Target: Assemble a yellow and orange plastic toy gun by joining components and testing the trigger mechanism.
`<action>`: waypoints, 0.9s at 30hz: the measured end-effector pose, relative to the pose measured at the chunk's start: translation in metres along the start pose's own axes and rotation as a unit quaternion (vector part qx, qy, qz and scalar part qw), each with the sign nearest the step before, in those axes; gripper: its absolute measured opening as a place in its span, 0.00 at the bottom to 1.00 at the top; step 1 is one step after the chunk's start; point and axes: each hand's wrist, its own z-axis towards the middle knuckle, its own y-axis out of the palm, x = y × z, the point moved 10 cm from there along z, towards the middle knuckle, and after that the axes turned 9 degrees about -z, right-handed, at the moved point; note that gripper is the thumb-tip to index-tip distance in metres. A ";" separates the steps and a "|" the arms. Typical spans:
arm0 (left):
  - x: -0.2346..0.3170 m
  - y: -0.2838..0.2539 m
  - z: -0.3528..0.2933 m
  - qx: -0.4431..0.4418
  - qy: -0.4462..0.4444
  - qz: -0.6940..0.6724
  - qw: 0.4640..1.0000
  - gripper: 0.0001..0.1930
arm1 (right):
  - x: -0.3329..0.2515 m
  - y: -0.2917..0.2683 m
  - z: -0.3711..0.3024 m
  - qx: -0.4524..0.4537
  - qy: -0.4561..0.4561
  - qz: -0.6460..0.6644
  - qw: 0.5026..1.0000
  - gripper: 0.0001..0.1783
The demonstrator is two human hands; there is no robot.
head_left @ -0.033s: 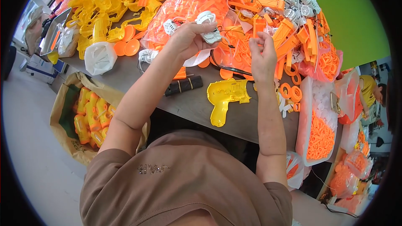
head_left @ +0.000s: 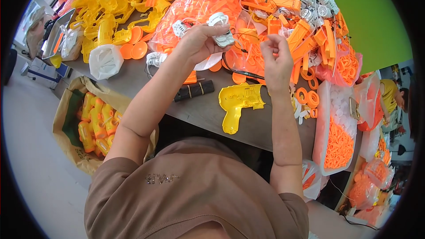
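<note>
My left hand is closed on a white plastic mechanism with a rounded top, held above the far side of the table. Dark wires run from near it toward my right. My right hand is raised beside it with curled fingers pinched together; whatever they hold is too small or hidden to make out. Between my forearms a yellow gun-shaped half shell lies on the table, its hollow inside facing up. Left of the shell is a black roll tied with a band.
Yellow shells heap at the far left, and orange parts with white mechanisms at the far right. A paper bag of yellow-orange pieces stands at lower left. A tub of orange rings sits at right. Another person is at far right.
My right hand has shifted very slightly, its fingers a little to the left and lower. My left hand and the mechanism look unmoved.
</note>
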 end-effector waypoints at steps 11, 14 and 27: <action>-0.008 0.006 0.001 -0.009 0.005 0.083 0.997 0.13 | -0.058 0.020 0.000 -0.055 -0.218 -0.139 0.964 0.06; -0.009 0.020 -0.001 -0.014 0.021 0.131 0.991 0.14 | -0.048 0.014 0.011 -0.090 -0.154 -0.026 0.984 0.06; -0.013 0.013 0.001 0.000 0.023 0.042 0.999 0.16 | -0.055 0.038 -0.081 -0.163 -0.155 -0.069 0.972 0.14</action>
